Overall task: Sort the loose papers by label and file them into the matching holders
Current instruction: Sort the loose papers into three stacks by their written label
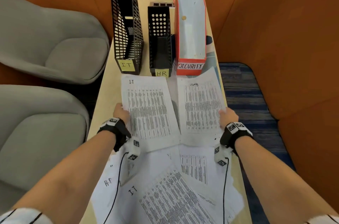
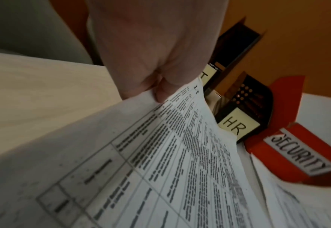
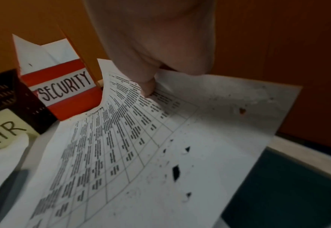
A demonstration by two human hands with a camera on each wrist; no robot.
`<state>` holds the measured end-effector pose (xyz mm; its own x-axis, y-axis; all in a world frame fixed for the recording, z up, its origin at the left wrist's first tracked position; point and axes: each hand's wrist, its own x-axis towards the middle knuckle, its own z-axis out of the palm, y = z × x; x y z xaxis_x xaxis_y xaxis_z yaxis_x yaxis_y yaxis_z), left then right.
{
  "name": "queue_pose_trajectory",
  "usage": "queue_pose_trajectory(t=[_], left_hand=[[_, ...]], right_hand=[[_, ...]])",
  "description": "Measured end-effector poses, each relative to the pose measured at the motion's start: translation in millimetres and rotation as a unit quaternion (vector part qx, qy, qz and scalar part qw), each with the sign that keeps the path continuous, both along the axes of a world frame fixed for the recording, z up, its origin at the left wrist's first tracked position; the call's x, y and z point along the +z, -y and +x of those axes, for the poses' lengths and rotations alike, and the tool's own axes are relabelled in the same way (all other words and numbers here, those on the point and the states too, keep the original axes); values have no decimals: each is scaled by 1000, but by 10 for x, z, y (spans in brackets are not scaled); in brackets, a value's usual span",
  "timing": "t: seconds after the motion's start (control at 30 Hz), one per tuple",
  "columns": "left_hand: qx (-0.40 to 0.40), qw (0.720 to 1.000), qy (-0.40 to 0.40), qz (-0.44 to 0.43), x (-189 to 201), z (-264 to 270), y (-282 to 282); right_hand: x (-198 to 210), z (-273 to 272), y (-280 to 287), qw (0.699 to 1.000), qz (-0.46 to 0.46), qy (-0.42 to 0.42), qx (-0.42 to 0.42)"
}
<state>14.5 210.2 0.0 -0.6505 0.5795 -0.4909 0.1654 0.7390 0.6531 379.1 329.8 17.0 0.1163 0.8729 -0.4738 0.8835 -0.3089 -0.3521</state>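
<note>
My left hand point(image 1: 121, 112) pinches the left edge of a printed sheet marked I.T point(image 1: 149, 110), thumb on top in the left wrist view point(image 2: 160, 92). My right hand point(image 1: 227, 116) pinches the right edge of a sheet marked Security point(image 1: 200, 106), seen close in the right wrist view point(image 3: 147, 88). Both sheets are held just above the table, in front of three holders: a black mesh one labelled IT point(image 1: 126, 27), a shorter black one labelled HR point(image 1: 160, 43) and a red and white one labelled SECURITY point(image 1: 190, 27).
Several more loose sheets point(image 1: 165, 192) lie overlapping on the narrow light wood table point(image 1: 106, 84) near me, some marked I.T and H.R. Grey padded seats point(image 1: 45, 43) stand to the left. Orange walls point(image 1: 284, 21) close in the back and right; blue carpet point(image 1: 244, 95) lies right.
</note>
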Motion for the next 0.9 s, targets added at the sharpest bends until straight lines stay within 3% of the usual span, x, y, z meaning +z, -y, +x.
queue_pose_trajectory(t=[0.2,0.3,0.37,0.43,0.5,0.57,0.6,0.67,0.8,0.9], left_hand=[[-25,996,-67,-52,-83,-159,-159],[24,991,-105,-85,-58,-461,-9],[32,987,-137,-77,-15,-663,49],[-43,970,-221,-92,7,-770,30],[-217,918,-308,-124,-37,-721,1],[-391,871,-251,-159,-129,-472,63],[-441,854,-201,-186,-179,-333,141],[-487,827,-156,-232,-291,-209,286],[-530,790,-178,-251,-191,-365,319],[-532,803,-145,-225,-154,-508,385]], right_hand=[[-222,-45,-104,997,-31,-19,-72],[-248,-138,12,995,62,49,-64],[-187,-290,84,985,148,86,21],[-165,-530,215,976,142,34,162],[-242,-803,427,958,47,-6,282],[-389,-1002,645,939,-62,22,337],[-465,-1044,719,931,-87,50,350],[-559,-1024,776,923,-78,94,365],[-485,-819,596,926,-79,83,359],[-291,-898,602,939,-63,20,339]])
